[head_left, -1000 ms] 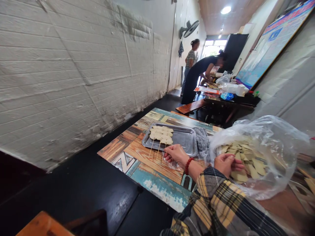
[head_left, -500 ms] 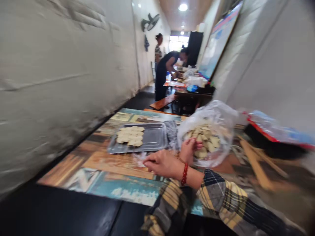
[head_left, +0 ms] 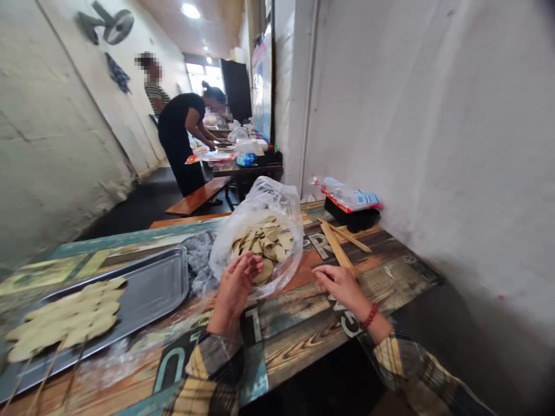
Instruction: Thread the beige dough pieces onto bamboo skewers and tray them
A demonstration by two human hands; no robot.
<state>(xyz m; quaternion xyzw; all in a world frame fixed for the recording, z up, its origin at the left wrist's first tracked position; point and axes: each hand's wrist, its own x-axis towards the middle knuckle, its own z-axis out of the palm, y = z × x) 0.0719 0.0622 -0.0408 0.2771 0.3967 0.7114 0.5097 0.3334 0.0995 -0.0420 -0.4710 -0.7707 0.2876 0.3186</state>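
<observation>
My left hand [head_left: 236, 283] is at the front of an open clear plastic bag [head_left: 295, 222] full of pale, flat slices [head_left: 266, 237]. Its fingers are curled in, and I cannot make out whether a slice is between them. My right hand [head_left: 340, 284], below a red bead bracelet [head_left: 370, 316], is over the table beside a bundle of thin wooden sticks [head_left: 339, 245]. Its fingers are bent together; what they hold, if anything, is hidden. On the left, a metal tray [head_left: 158, 280] carries rows of pale slices [head_left: 73, 315] on sticks.
A black box [head_left: 353, 216] with plastic packs on it stands by the right wall. Grey crumpled material [head_left: 199, 260] lies between tray and bag. Beyond the patterned table [head_left: 299, 341] are a bench [head_left: 199, 196], a person bending [head_left: 177, 127] over another table, and a second person [head_left: 156, 95].
The view has turned right. My right hand has moved away from beside the left, across to the sticks. My left hand stays at the bag's front.
</observation>
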